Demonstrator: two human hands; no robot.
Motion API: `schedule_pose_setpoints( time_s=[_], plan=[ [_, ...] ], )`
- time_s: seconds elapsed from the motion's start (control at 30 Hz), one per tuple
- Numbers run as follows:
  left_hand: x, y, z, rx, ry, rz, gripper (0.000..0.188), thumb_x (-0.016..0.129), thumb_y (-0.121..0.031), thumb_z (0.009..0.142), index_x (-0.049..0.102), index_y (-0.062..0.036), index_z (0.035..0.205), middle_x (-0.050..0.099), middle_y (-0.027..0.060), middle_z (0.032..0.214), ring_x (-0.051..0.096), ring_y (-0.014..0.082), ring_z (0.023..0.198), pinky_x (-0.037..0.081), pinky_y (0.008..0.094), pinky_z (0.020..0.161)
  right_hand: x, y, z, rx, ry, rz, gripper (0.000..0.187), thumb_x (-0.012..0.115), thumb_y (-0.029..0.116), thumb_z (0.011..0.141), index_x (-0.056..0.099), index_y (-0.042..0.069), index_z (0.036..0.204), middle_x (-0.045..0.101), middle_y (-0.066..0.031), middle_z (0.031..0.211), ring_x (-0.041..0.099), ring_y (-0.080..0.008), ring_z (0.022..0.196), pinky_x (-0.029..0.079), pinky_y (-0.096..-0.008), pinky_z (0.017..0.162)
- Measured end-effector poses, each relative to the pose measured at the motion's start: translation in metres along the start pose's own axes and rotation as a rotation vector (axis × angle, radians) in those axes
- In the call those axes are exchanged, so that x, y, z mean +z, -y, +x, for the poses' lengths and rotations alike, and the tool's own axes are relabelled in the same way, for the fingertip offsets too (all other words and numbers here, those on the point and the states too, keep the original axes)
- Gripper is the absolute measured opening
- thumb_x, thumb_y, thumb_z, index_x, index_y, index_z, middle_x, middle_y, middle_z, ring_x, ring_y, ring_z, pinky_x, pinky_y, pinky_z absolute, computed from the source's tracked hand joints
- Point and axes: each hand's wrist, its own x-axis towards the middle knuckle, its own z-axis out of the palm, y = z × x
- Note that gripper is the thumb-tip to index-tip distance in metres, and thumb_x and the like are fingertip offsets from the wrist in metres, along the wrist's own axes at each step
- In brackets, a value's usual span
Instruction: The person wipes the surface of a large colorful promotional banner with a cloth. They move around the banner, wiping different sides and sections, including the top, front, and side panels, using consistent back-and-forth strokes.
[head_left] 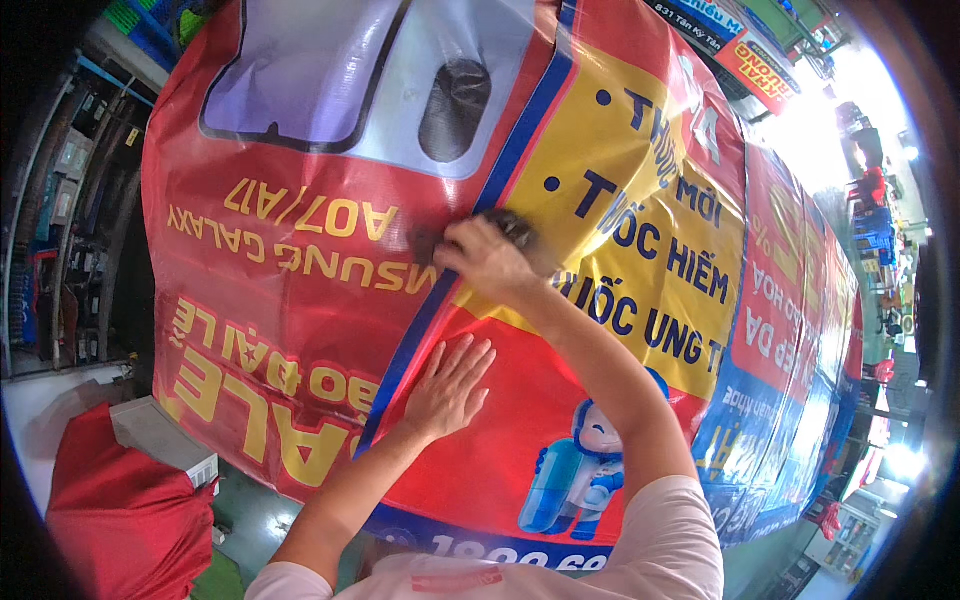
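A large sheet of printed banners in red, yellow and blue is spread before me. My left hand (450, 388) lies flat on the red panel of the banner (520, 365), fingers stretched out, beside its blue border. Farther up, my right hand (482, 258) is closed over a dark rounded thing (515, 230), pressed to the banner where the blue border meets the yellow panel. Motion blur and my fingers hide most of that thing, so its kind is unclear. A cartoon figure (590, 450) is printed below my right forearm.
More banner panels (790, 300) run on to the right, creased and shiny. At the lower left, a red cloth (130, 510) hangs by a grey-white box (165, 440). Dark shelves (75, 220) stand along the left wall. Shelved goods (875, 220) and bright lights line the right side.
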Motion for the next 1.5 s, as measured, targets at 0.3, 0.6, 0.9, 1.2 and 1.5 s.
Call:
schedule_pose_setpoints(
  time_s=[0.3, 0.6, 0.9, 1.2, 1.5],
  plan=[
    [-0.032, 0.006, 0.027, 0.074, -0.477, -0.388, 0.036, 0.058, -0.014, 0.090, 0.057, -0.0074, 0.126, 0.063, 0.0105, 0.121, 0.055, 0.0285, 0.119, 0.035, 0.0445, 0.106, -0.104, -0.142, -0.054, 0.575, -0.705, -0.283, 0.036, 0.058, -0.002, 0.073, 0.065, 0.009, 0.106, 0.060, -0.0134, 0.106, 0.053, -0.0348, 0.105, 0.045, -0.0440, 0.090],
    [-0.094, 0.057, 0.204, -0.347, -0.549, -0.214, 0.033, 0.060, -0.034, 0.093, 0.054, -0.0063, 0.110, 0.065, 0.0235, 0.072, 0.065, 0.0439, 0.073, 0.049, 0.0542, 0.062, -0.058, 0.014, -0.051, 0.291, -0.078, -0.088, 0.025, 0.061, 0.006, 0.074, 0.067, 0.013, 0.098, 0.061, -0.0095, 0.102, 0.060, -0.0283, 0.096, 0.049, -0.0419, 0.085],
    [-0.076, 0.054, 0.195, -0.207, -0.793, -0.410, 0.025, 0.058, -0.029, 0.096, 0.056, -0.0047, 0.095, 0.065, 0.0211, 0.075, 0.064, 0.0425, 0.073, 0.047, 0.0456, 0.056, -0.020, -0.031, -0.034, 0.832, -0.886, 0.133, 0.038, 0.058, 0.002, 0.080, 0.052, 0.005, 0.118, 0.052, -0.0239, 0.113, 0.051, -0.0434, 0.109, 0.040, -0.0475, 0.100],
    [-0.074, 0.059, 0.191, -0.176, -0.797, -0.443, 0.017, 0.054, -0.018, 0.099, 0.058, -0.0017, 0.096, 0.062, 0.0210, 0.074, 0.065, 0.0372, 0.068, 0.047, 0.0399, 0.056, -0.028, -0.131, -0.135, 1.241, -0.377, -0.368, 0.021, 0.052, 0.008, 0.088, 0.055, 0.006, 0.109, 0.053, -0.0204, 0.106, 0.056, -0.0359, 0.102, 0.051, -0.0455, 0.082],
    [-0.075, 0.069, 0.205, -0.177, -0.859, -0.338, 0.022, 0.053, -0.024, 0.099, 0.057, -0.0025, 0.096, 0.064, 0.0218, 0.077, 0.065, 0.0393, 0.073, 0.048, 0.0425, 0.057, -0.034, -0.023, -0.071, 1.145, 0.030, 0.051, 0.039, 0.057, 0.017, 0.083, 0.050, 0.005, 0.119, 0.056, -0.0219, 0.113, 0.065, -0.0391, 0.085, 0.056, -0.0436, 0.067]
  ],
)
